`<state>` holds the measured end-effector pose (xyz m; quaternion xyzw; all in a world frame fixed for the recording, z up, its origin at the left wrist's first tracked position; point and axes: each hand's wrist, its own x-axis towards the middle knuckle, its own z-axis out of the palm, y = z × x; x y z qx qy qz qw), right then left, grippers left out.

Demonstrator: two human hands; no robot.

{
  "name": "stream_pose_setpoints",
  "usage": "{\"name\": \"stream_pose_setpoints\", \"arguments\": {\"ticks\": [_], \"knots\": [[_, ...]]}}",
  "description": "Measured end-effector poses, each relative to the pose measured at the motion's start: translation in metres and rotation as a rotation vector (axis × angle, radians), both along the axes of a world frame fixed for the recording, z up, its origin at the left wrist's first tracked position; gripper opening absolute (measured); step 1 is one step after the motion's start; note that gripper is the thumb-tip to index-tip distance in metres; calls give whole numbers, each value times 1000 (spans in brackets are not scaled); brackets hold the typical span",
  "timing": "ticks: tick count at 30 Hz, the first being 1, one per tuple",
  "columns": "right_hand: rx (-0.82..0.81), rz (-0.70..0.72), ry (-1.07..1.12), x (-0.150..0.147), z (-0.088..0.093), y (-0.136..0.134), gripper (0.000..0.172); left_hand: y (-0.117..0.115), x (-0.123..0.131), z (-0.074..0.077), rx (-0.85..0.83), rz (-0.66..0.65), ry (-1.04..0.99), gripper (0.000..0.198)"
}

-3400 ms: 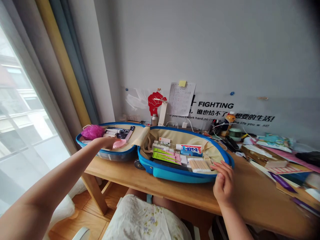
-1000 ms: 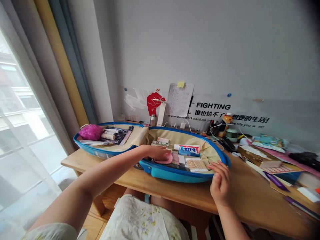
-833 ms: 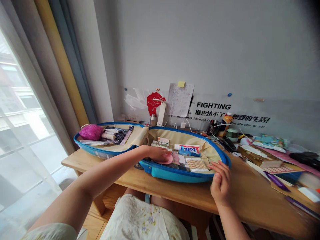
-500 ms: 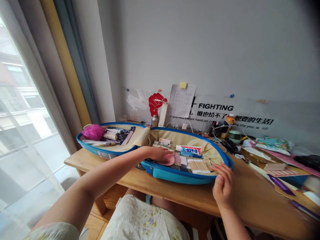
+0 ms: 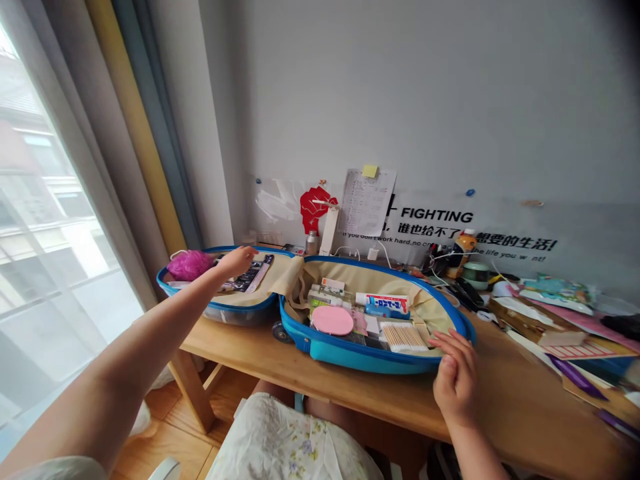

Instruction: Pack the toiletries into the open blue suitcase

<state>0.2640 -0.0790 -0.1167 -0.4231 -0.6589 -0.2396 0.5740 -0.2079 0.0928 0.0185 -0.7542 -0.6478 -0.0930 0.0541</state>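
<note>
My left hand (image 5: 239, 261) is over the left half of the open blue suitcase (image 5: 340, 360), above dark packaged items (image 5: 257, 275); its fingers are together and whatever they grip is too small to make out. A purple bath puff (image 5: 190, 265) lies to its left. My right hand (image 5: 456, 373) rests at the right half's front right rim, fingers apart, holding nothing. Inside that half are a pink oval item (image 5: 332, 321), a toothpaste box (image 5: 383, 302), a blue tube (image 5: 380, 311), cotton swabs (image 5: 404, 337) and small packets.
On the wooden table (image 5: 505, 407), right of the suitcase, lie papers, a purple item (image 5: 577, 377), cables and a green-lidded jar (image 5: 475, 275). An orange bottle (image 5: 463, 252) stands by the wall. Curtains hang at the left.
My left hand has moved from the pink oval item to the suitcase's left half, leaving that item in full view. My right hand stays at the rim. The view has shifted slightly.
</note>
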Motion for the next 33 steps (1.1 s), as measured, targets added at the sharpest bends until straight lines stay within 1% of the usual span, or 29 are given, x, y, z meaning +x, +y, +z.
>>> {"name": "stream_pose_setpoints", "arguments": {"ticks": [2,4,6,8,12,15,18,21,24,27,30,33], "knots": [[11,-1,-5,0,-1,0,34,7,-30,-8,-37,104,43,40],[14,-3,-2,1,-1,1,34,12,-52,-18,-74,159,93,38],[13,-3,-4,1,-1,1,34,17,-67,-26,-114,169,142,38],[11,-5,-15,2,-2,1,34,21,-76,-32,-155,153,185,41],[6,-14,-25,2,-1,0,35,31,-81,-39,-208,122,246,44],[5,-17,-22,3,-2,0,35,34,-80,-41,-213,102,270,41],[-1,-24,-17,3,-3,0,36,32,-77,-41,-203,82,267,35],[-5,-27,-6,3,-4,0,36,24,-73,-37,-179,65,245,32],[-2,-23,-8,2,-3,0,35,14,-63,-26,-120,41,208,31],[8,-17,-24,2,-2,0,33,6,-39,-8,-18,-18,152,34],[16,-7,-31,1,0,0,33,-4,4,15,88,-137,92,40],[26,-7,-35,0,0,0,33,-15,61,31,105,-318,67,42]]}}
